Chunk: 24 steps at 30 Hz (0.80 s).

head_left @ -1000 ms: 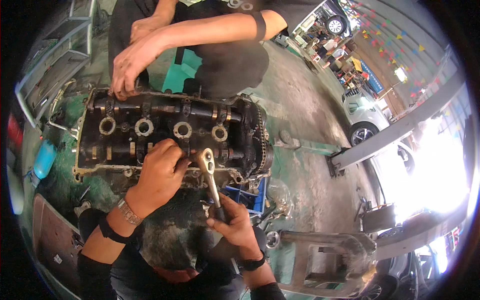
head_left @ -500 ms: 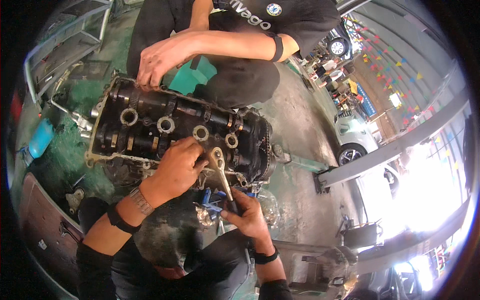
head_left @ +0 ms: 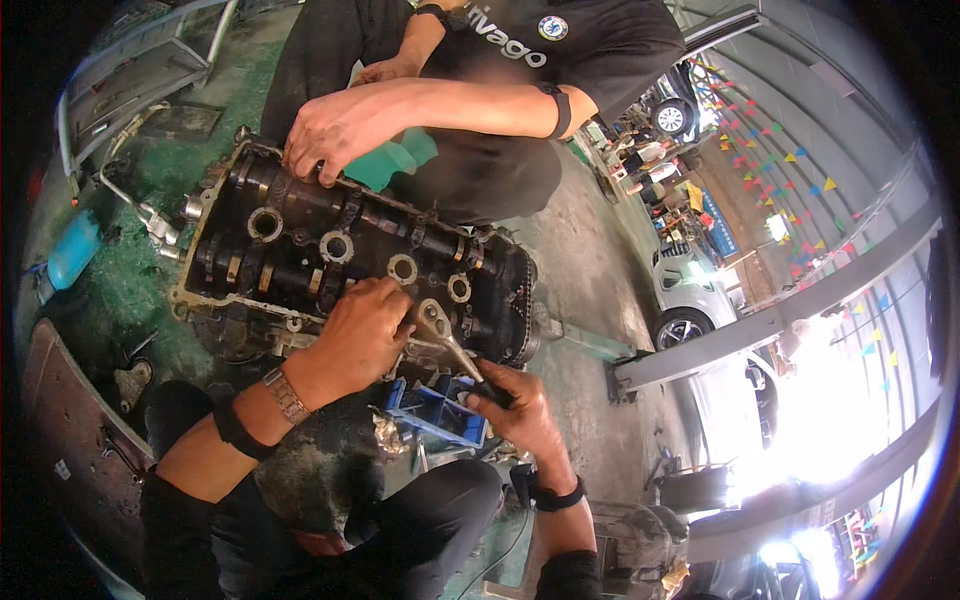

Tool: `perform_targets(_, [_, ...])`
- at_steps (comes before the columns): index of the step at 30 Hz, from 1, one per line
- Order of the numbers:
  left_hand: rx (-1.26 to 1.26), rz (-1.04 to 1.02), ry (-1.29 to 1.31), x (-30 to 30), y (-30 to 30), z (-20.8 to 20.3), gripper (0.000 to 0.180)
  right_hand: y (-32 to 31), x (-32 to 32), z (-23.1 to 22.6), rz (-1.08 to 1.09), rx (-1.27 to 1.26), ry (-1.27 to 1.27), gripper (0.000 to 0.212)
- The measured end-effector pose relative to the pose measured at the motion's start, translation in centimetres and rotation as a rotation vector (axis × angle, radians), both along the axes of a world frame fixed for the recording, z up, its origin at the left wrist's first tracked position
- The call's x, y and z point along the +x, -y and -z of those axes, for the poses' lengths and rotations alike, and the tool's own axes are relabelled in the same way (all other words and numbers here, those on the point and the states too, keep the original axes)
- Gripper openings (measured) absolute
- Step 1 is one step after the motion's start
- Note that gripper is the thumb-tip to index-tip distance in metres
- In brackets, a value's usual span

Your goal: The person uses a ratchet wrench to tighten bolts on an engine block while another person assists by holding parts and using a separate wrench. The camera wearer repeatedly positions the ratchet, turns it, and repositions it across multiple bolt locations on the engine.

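The right hand (head_left: 518, 408) squeezes a black-handled silver metal ratchet (head_left: 456, 347). At its ten o'clock, the left hand (head_left: 362, 328) curls by a long dark engine (head_left: 368, 240); I can't tell its grip.

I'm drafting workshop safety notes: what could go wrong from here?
The ratchet in the right hand could slip and knock the left hand close by. A co-worker's hand is at the far edge of the engine, so a sudden shift might pinch it. With the engine's top uncovered, dirt might fall in.
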State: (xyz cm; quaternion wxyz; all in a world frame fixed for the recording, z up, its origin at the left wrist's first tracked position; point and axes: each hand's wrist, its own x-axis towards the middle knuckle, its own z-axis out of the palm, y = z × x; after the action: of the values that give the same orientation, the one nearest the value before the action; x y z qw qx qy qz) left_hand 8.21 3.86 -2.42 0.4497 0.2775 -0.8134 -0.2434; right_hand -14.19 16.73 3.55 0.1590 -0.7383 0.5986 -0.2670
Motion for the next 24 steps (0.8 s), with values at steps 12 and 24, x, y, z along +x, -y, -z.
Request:
perform_targets(12, [-0.010, -0.023, -0.014, -0.1, -0.1, 0.2, 0.017, 2.4, -2.2, -1.8, -0.003, -0.014, -0.169, 0.036])
perform_targets(24, [0.019, 0.001, -0.014, -0.2, -0.2, 0.4, 0.017, 5.0, -2.9, -2.8, -0.061, -0.140, -0.356, 0.033])
